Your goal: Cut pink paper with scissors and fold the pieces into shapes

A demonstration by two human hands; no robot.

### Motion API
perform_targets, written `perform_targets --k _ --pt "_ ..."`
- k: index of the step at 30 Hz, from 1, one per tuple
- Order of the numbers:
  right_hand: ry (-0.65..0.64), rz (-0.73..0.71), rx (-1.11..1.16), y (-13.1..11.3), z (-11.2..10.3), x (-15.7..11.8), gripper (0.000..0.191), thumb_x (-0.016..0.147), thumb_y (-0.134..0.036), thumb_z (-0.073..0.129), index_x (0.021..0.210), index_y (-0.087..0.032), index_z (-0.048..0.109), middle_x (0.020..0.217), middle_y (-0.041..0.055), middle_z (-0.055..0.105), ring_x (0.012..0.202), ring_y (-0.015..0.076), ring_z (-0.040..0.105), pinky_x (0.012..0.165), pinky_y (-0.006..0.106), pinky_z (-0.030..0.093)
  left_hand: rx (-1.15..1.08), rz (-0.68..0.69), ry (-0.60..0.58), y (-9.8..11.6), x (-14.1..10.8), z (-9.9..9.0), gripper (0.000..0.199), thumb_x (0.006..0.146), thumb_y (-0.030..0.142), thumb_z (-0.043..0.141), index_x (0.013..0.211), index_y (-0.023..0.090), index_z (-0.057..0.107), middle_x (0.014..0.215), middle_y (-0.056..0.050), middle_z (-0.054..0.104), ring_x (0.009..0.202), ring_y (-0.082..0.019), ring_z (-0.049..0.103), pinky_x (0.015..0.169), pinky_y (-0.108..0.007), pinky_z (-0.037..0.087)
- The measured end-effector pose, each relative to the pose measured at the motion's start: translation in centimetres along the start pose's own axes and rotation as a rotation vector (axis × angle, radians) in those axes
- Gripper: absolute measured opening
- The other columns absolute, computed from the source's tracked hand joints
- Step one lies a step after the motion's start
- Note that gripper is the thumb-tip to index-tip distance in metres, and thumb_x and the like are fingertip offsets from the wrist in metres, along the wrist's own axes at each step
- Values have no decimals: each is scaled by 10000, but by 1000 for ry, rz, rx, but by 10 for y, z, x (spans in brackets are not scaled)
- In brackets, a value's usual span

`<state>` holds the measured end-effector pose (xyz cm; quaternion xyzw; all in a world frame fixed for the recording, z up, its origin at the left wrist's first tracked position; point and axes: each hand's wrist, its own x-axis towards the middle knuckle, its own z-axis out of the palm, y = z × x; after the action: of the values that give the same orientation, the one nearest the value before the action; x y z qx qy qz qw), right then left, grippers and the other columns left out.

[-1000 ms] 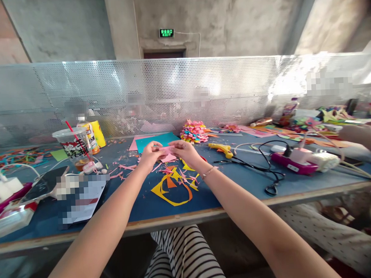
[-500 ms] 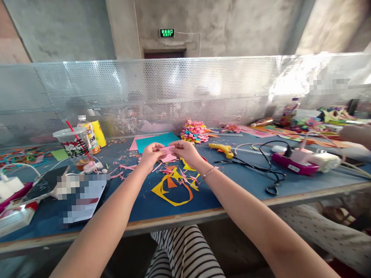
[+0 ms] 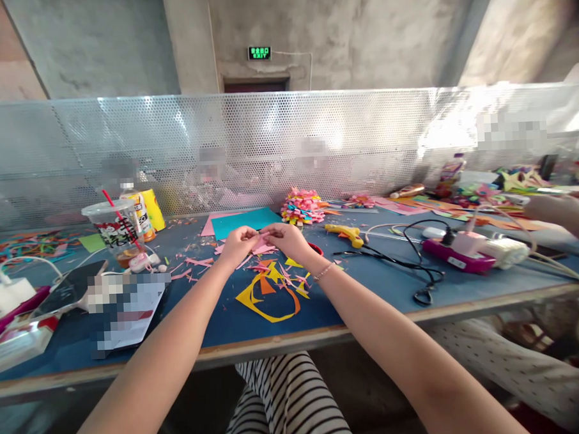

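Observation:
My left hand [image 3: 240,243] and my right hand [image 3: 286,238] meet over the middle of the table, fingertips pinched together on a small piece of pink paper [image 3: 263,235]. Fingers cover most of that piece. Behind my hands lies a teal paper sheet [image 3: 244,221], partly over a pink sheet [image 3: 207,228]. Close to my body are paper scraps, among them a yellow cut-out ring [image 3: 255,311] and an orange scrap [image 3: 266,284]. A ball of pink and multicoloured paper strips [image 3: 301,207] sits just beyond my right hand. Something red, partly hidden, shows beside my right wrist.
A yellow glue gun [image 3: 345,232] and black cables [image 3: 392,257] lie to the right, by a magenta power strip [image 3: 457,257]. On the left stand a plastic cup with a red straw [image 3: 115,228] and a bottle [image 3: 140,211]. Another person's hand [image 3: 553,212] is at far right.
My fingertips have drawn closer together, and less of the pink paper shows between them than before. The other person's hand at far right has shifted slightly left.

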<state>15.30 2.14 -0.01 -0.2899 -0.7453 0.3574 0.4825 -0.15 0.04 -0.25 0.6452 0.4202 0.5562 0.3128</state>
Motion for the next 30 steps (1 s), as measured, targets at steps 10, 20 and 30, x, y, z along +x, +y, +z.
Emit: perform_targets --k 10,20,30 --pt "20 -18 -105 1 -1 1 209 688 -317 552 788 -148 625 694 33 624 616 123 574 576 238 461 142 118 -5 -3 2 -1 130 639 284 584 658 156 600 661 -34 617 623 -134 552 597 -238 416" --pt "8 70 58 8 -4 6 218 610 -352 631 648 -140 601 634 7 578 540 85 531 543 220 478 122 75 -50 2 7 -8 173 547 319 683 612 164 644 584 -30 624 520 -122 524 523 -228 405" --pt "63 53 82 3 -1 4 209 623 -303 624 763 -148 627 661 15 607 574 94 546 578 232 474 137 37 -101 0 5 -8 177 521 276 695 645 162 641 590 -35 630 559 -141 559 531 -234 414"
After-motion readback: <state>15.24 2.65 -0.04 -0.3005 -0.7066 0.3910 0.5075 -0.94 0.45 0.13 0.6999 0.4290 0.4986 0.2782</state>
